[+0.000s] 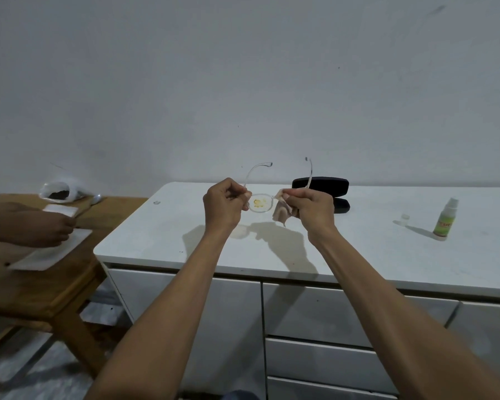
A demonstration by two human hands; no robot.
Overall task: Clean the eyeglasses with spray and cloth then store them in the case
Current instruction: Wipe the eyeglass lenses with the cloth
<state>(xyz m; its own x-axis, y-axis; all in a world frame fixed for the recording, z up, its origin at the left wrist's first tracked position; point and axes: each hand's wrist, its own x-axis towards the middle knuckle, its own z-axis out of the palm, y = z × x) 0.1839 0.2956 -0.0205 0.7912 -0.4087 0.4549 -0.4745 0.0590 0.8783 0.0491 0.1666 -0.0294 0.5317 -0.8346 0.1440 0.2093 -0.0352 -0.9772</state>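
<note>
Wiping my smeared eyeglasses above the desk (185,241)

Case (326,186) lies beyond my right hand (309,209), spray bottle (444,219) farther right. Left hand (224,204) pinches the eyeglasses (260,202) shut at the hinge; right hand closes the cloth (282,213) over the other lens. The yellow smear may spread; squeezing could twist the thin frame.

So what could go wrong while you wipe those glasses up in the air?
The glasses are held above the counter by the left hand and right hand, pinched at their ends; a slip could drop them. The yellow smear on the lens could spread under the cloth instead of lifting. The bottle stands uncapped, so a nudge might tip it.
</note>
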